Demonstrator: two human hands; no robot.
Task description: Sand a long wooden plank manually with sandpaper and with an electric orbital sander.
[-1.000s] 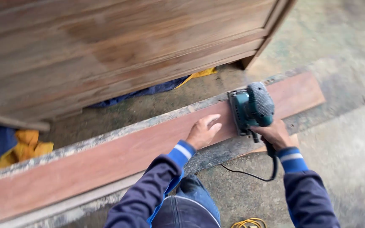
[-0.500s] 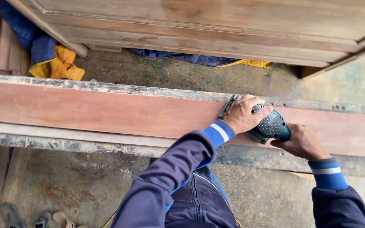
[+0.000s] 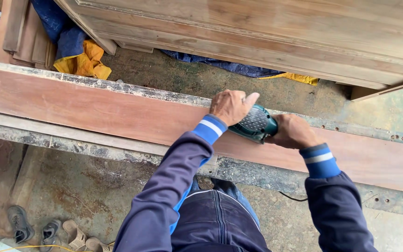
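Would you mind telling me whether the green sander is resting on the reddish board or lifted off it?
Resting on it, apparently: the green sander sits on the reddish board, both hands gripping it.

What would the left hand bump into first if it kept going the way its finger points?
The left hand lies on the green sander, forefinger pointing up and right. Going straight on, it would probably cross the plank's dusty edge, then bare floor, and first meet the wooden cabinet. Depth is unclear.

Sander (image 3: 256, 123): teal body, grey dotted grip. Plank (image 3: 94, 112): reddish-brown, pale dusty far edge. Sleeves (image 3: 173, 186): navy, with bright blue cuffs (image 3: 211, 129) banded by one white stripe. Cloth (image 3: 82, 63) at far left: yellow over blue. Cabinet (image 3: 281, 28): streaked light brown.
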